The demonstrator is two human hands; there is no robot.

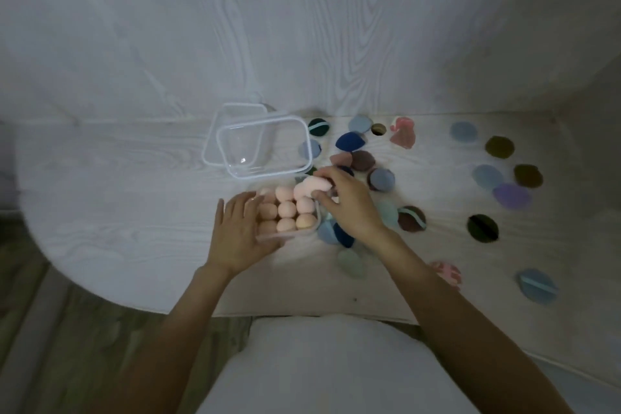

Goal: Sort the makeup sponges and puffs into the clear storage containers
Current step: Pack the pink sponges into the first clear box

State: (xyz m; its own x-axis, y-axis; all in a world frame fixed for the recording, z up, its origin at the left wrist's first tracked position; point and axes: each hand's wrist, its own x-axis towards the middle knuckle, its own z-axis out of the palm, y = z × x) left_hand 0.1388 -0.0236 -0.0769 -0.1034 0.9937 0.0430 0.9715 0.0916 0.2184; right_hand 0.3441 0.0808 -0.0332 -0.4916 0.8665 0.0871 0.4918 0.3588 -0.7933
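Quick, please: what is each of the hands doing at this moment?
Left hand: open, fingers straight against the side of the clear container of peach sponges.
Right hand: holding a pink sponge over that container.

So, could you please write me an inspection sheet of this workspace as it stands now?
Surface: pale wood-grain table, dimly lit.
Job's things: clear container packed with peach sponges; an empty clear container behind it, overlapping another clear piece.
Clutter: loose puffs and sponges spread to the right, among them a purple puff, a navy sponge and a light blue puff.
Grippers: left hand rests flat against the filled container's side; right hand pinches a pink sponge over it.
Cables: nothing seen.
Surroundings: wood floor at lower left; a round hole in the table.
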